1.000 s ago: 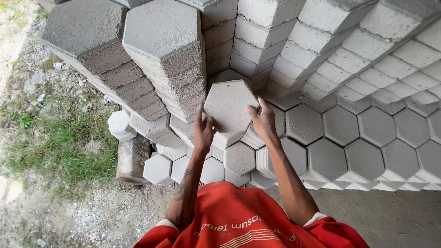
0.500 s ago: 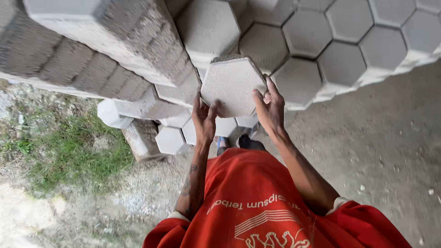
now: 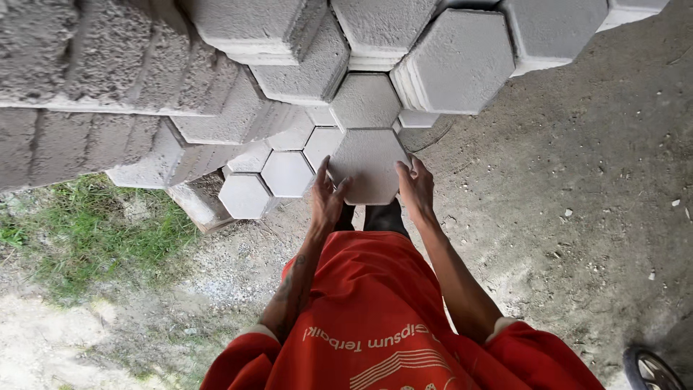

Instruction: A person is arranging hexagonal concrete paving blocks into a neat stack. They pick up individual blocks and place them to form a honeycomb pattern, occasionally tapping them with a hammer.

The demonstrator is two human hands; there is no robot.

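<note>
I hold a grey hexagonal concrete paving block (image 3: pixel 368 165) flat between both hands, in front of my body. My left hand (image 3: pixel 326 198) grips its left lower edge and my right hand (image 3: pixel 416 188) grips its right lower edge. The block hangs just below the stacked rows of the same hexagonal blocks (image 3: pixel 365 101). My red shirt (image 3: pixel 368 318) fills the lower middle of the view.
Tall stacks of hexagonal blocks (image 3: pixel 108 87) rise at the upper left and along the top. Low blocks (image 3: pixel 245 195) lie on the ground to the left of my hands. A grass patch (image 3: pixel 86 231) is at left, bare concrete floor (image 3: pixel 577 180) at right. A dark wheel (image 3: pixel 650 370) shows at the bottom right corner.
Both hands have carried the hexagonal block away from the stack and lower toward my body. The view has tilted further down, and more bare floor shows at right.
</note>
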